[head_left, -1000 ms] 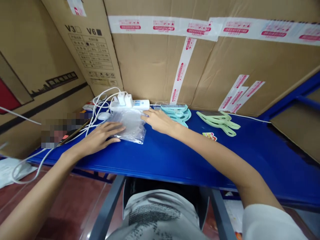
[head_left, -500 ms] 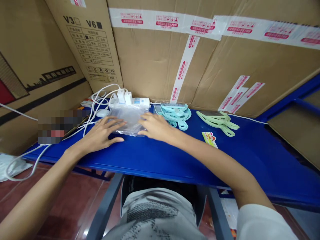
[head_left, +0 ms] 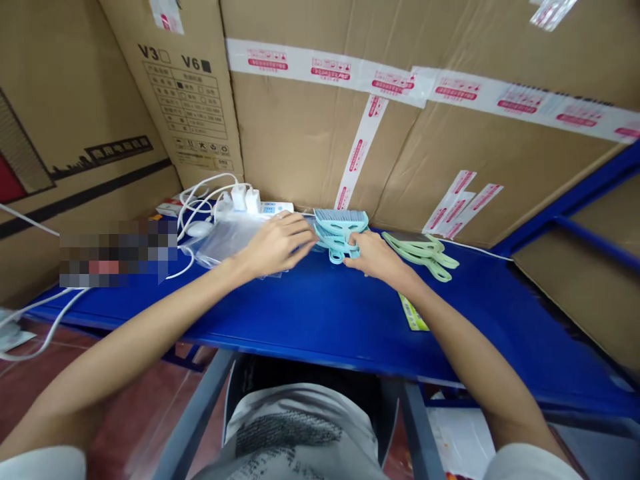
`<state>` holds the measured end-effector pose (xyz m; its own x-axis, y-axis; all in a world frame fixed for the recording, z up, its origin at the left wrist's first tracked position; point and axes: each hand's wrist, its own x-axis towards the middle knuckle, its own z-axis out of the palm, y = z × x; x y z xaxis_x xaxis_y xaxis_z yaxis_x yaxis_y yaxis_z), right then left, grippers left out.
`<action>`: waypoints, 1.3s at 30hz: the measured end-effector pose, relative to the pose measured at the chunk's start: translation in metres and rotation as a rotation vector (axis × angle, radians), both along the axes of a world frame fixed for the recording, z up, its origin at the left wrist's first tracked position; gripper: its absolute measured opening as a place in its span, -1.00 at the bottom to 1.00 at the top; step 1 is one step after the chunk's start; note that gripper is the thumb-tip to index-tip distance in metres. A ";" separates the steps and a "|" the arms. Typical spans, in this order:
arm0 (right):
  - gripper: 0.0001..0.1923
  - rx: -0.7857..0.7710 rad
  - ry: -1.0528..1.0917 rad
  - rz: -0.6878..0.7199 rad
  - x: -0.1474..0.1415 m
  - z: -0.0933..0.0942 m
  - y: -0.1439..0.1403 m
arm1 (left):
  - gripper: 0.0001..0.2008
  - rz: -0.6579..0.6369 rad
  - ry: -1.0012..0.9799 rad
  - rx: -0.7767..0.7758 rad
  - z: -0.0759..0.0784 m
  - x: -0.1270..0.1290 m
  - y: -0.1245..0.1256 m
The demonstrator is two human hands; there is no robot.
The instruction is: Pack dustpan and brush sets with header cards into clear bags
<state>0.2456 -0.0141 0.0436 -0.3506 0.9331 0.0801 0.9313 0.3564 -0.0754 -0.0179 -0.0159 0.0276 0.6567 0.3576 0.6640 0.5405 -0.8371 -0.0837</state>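
Several light-blue combs [head_left: 340,225] lie in a stack near the back of the blue table, their teeth toward the cardboard. My right hand [head_left: 376,255] is at the stack's right side, thumb and fingers closed on a blue comb. From the left, my left hand [head_left: 284,241] reaches over with fingers stretched, tips close to the combs; contact is unclear. Beneath and beside that hand are clear plastic bags [head_left: 220,241], flat on the table and partly covered by the wrist. Light-green combs [head_left: 423,252] lie right of my right hand.
A white power strip [head_left: 277,207] with plugs and looped white cables [head_left: 187,200] stands behind the bags. A yellow-green card [head_left: 413,315] lies partly under my right forearm. Taped cardboard [head_left: 300,133] walls the back of the blue table [head_left: 310,313]. A blurred-out patch covers the left end.
Both hands have left the plastic bags and moved right. My right hand has closed on a blue comb, and my left hand has come near the stack. The view has shifted slightly.
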 end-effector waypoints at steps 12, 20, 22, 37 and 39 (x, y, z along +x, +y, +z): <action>-0.74 0.181 0.056 -0.038 0.013 0.000 0.008 | -0.80 -0.050 -0.037 0.285 -0.050 0.038 0.006; -0.64 0.426 0.207 -0.042 0.095 0.061 -0.001 | -0.84 -0.051 -0.132 0.245 -0.046 0.038 -0.003; -0.68 0.487 0.233 -0.070 0.136 0.060 -0.004 | -0.82 -0.062 -0.116 0.261 -0.046 0.041 -0.005; -0.50 0.377 0.134 -0.189 0.219 -0.005 0.003 | -0.78 0.033 0.107 -0.089 -0.056 0.052 -0.002; -0.45 0.341 0.126 -0.185 0.216 0.000 0.008 | -0.72 0.051 0.141 -0.133 -0.057 0.055 -0.002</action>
